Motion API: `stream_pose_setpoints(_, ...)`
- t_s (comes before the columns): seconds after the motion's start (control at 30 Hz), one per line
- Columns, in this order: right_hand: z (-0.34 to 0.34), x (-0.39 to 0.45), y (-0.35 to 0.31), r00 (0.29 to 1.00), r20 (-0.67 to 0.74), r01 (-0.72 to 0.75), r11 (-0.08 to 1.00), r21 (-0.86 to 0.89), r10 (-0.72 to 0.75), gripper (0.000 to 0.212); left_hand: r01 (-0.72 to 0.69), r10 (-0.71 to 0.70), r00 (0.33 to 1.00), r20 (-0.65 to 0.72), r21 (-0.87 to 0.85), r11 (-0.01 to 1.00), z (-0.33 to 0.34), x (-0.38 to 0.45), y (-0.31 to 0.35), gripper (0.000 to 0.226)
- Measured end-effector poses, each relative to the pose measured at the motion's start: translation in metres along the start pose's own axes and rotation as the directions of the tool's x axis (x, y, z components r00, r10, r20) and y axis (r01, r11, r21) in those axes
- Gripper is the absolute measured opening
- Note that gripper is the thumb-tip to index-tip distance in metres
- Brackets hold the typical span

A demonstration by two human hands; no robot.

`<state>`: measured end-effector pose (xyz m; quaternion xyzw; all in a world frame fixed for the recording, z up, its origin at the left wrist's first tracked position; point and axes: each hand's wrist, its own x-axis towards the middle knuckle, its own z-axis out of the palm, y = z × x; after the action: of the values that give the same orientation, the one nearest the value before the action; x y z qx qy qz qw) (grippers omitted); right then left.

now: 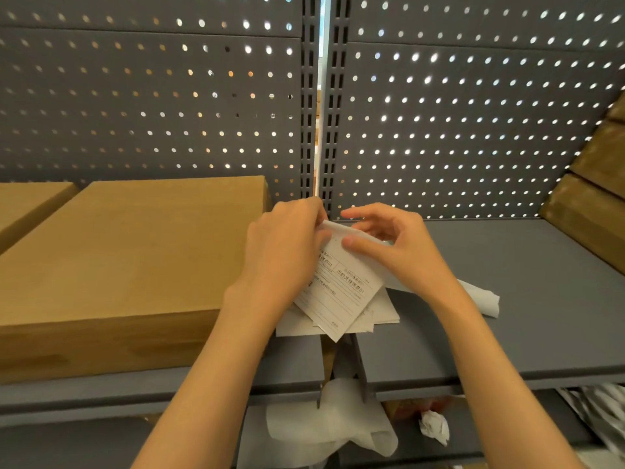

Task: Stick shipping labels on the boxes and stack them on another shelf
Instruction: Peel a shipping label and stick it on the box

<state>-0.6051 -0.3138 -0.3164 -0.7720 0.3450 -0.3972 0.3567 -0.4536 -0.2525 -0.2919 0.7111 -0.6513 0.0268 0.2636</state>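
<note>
A white printed shipping label (341,292) is held up over the gap between two grey shelves. My left hand (287,245) pinches its top left edge, and my right hand (392,245) grips its top right corner with thumb and fingers. Under it lie more white label sheets (378,316) on the shelf. A large flat cardboard box (128,252) sits on the left shelf, its right side just beside my left hand. Part of another box (23,204) shows at the far left.
A stack of cardboard boxes (595,184) leans at the far right on the right shelf (507,319). A peeled backing strip (483,299) lies behind my right wrist. Crumpled white paper (331,424) sits on the lower shelf. Grey pegboard (473,113) backs both shelves.
</note>
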Motion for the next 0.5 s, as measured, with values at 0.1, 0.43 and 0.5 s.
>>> stream_pose_setpoints(0.1, -0.0002, 0.0006, -0.0008, 1.0, 0.003, 0.006, 1.0, -0.018, -0.006, 0.018, 0.007, -0.007, 1.0, 0.004, -0.008, 1.0, -0.0006, -0.0006, 0.0002, 0.011)
stream_pose_setpoints(0.43, 0.0017, -0.0029, -0.0026, 0.999, -0.015, 0.039, 0.997, -0.067, -0.04, 0.011, 0.03, -0.03, 0.999, -0.011, -0.042, 0.999, -0.0029, -0.0028, 0.0026, 0.01)
stream_pose_setpoints(0.5, 0.0018, -0.0035, -0.0027, 0.999, -0.015, 0.042, 0.996, -0.08, -0.043, 0.01, 0.021, -0.022, 1.0, -0.021, -0.058, 0.998, -0.0038, -0.0036, 0.0034, 0.011)
